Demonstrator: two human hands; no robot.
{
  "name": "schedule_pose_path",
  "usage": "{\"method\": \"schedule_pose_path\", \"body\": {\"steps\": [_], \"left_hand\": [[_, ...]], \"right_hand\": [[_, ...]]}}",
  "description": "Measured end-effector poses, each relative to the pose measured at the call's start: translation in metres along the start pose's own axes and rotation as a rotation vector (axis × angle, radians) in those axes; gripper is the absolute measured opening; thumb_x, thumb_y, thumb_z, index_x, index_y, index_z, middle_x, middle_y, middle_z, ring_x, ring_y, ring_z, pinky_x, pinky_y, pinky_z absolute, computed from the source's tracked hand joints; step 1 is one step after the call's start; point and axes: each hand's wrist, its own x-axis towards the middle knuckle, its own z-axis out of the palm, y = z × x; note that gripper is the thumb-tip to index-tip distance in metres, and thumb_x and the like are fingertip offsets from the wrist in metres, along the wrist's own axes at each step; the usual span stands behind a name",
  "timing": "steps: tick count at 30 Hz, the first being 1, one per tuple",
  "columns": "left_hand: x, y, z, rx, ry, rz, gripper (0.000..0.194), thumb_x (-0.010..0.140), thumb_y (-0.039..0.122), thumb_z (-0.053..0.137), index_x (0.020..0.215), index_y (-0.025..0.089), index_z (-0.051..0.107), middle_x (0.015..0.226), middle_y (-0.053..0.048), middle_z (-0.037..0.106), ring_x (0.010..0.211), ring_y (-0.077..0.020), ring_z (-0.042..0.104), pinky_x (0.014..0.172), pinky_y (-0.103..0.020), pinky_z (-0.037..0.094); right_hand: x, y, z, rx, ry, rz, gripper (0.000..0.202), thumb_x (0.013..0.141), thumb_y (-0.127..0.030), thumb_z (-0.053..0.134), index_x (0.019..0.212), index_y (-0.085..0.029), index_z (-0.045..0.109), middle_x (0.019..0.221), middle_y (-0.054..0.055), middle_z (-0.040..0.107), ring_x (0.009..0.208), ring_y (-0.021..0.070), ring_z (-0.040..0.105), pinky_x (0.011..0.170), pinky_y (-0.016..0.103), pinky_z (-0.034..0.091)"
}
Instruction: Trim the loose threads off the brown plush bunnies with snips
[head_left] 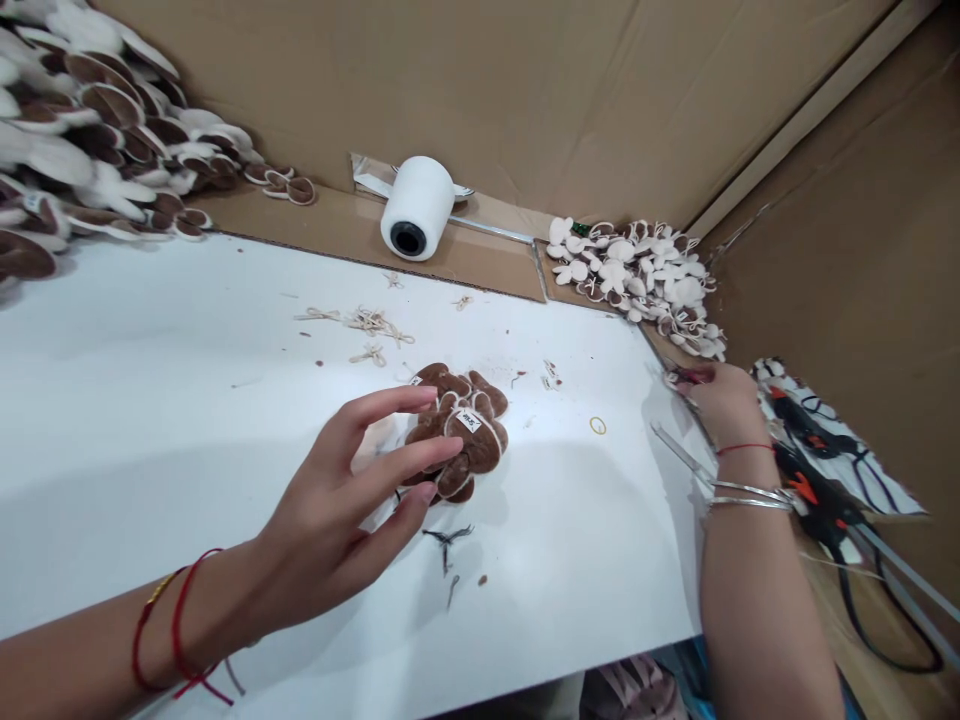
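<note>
Brown plush pieces with white edging (480, 440) lie in a small stack on the white table, a white label on top. My left hand (375, 480) hovers over their left side, fingers spread and holding nothing. At the table's right edge, my right hand (716, 395) is closed around a small dark red item (694, 375), whose shape is mostly hidden by the fingers. A pair of metal tweezers (679, 450) lies just below that hand.
Plush pieces form a large pile (97, 130) at the upper left and a smaller one (637, 270) at the back right. A white roll (420, 205) stands behind the table. Glue guns (817, 490) lie far right; cord bows (371, 322) and thread scraps dot the tabletop.
</note>
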Motion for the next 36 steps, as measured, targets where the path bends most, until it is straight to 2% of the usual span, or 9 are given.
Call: {"method": "schedule_pose_path", "body": {"steps": [5,11,13,15,20,25,30,32,36], "left_hand": [[-0.002,0.0,0.0,0.019,-0.02,-0.014,0.036,0.085,0.001,0.053,0.117,0.019,0.057,0.125,-0.01,0.047,0.118,-0.0209,0.051,0.101,-0.033,0.045],[0.001,0.0,-0.003,0.08,-0.017,-0.002,0.037,0.088,0.011,0.06,0.122,0.018,0.05,0.125,-0.011,0.051,0.115,-0.0224,0.052,0.096,-0.037,0.043],[0.002,0.001,-0.003,0.061,-0.055,0.003,0.04,0.087,0.02,0.064,0.124,0.017,0.049,0.126,-0.012,0.053,0.114,-0.0233,0.052,0.095,-0.038,0.042],[0.002,0.004,-0.002,0.037,-0.097,-0.001,0.046,0.086,0.027,0.068,0.126,0.017,0.048,0.122,-0.011,0.056,0.11,-0.0233,0.053,0.092,-0.038,0.041],[0.0,0.009,0.002,-0.035,-0.179,-0.063,0.038,0.087,0.025,0.067,0.122,0.024,0.051,0.107,-0.004,0.064,0.096,-0.0195,0.057,0.086,-0.036,0.039],[0.0,0.009,0.003,-0.152,-0.188,-0.076,0.037,0.084,0.021,0.071,0.116,0.024,0.052,0.102,-0.002,0.067,0.097,-0.0187,0.058,0.086,-0.034,0.041],[0.002,0.008,-0.001,-0.186,-0.09,-0.148,0.036,0.076,0.023,0.078,0.102,0.022,0.053,0.091,-0.001,0.064,0.084,-0.0175,0.057,0.078,-0.034,0.044],[0.001,0.007,-0.001,-0.193,-0.007,-0.156,0.038,0.074,0.025,0.08,0.099,0.022,0.051,0.089,-0.002,0.061,0.081,-0.0174,0.056,0.074,-0.033,0.045],[-0.001,0.006,0.001,-0.231,0.09,-0.196,0.038,0.074,0.027,0.08,0.092,0.022,0.047,0.087,-0.001,0.057,0.081,-0.0172,0.056,0.07,-0.031,0.047]], "right_hand": [[-0.027,-0.058,0.01,0.395,-0.127,-0.157,0.025,0.086,-0.027,0.067,0.105,-0.011,0.062,0.1,0.011,0.07,0.088,0.0218,0.067,0.079,0.036,0.054],[-0.111,-0.127,0.017,0.736,-0.55,-0.381,0.028,0.072,-0.034,0.074,0.093,-0.018,0.066,0.083,0.005,0.073,0.076,0.0199,0.068,0.072,0.033,0.055],[-0.136,-0.139,0.019,0.884,-0.748,-0.421,0.02,0.077,-0.027,0.071,0.095,-0.02,0.066,0.09,0.004,0.07,0.081,0.0185,0.067,0.077,0.033,0.054],[-0.155,-0.146,0.018,0.962,-0.827,-0.411,0.016,0.081,-0.022,0.067,0.097,-0.022,0.066,0.097,0.002,0.068,0.085,0.016,0.065,0.079,0.03,0.053],[-0.18,-0.153,0.016,0.991,-0.85,-0.379,0.018,0.082,-0.016,0.064,0.099,-0.023,0.066,0.099,0.001,0.065,0.089,0.0156,0.061,0.076,0.027,0.051],[-0.187,-0.155,0.015,1.093,-0.858,-0.324,0.015,0.09,-0.027,0.06,0.101,-0.021,0.068,0.092,0.002,0.067,0.08,0.0126,0.06,0.073,0.025,0.05],[-0.187,-0.151,0.01,1.121,-0.61,-0.313,0.016,0.092,-0.032,0.06,0.101,-0.026,0.071,0.102,0.0,0.064,0.048,0.0034,0.033,0.042,0.02,0.029],[-0.187,-0.151,0.01,1.147,-0.544,-0.235,0.011,0.087,-0.032,0.067,0.095,-0.025,0.071,0.089,-0.002,0.062,0.046,0.0029,0.028,0.04,0.019,0.023],[-0.193,-0.155,0.015,1.201,-0.738,-0.114,0.027,0.069,-0.031,0.084,0.088,-0.02,0.067,0.069,-0.004,0.058,0.047,0.0041,0.033,0.043,0.019,0.029]]}}
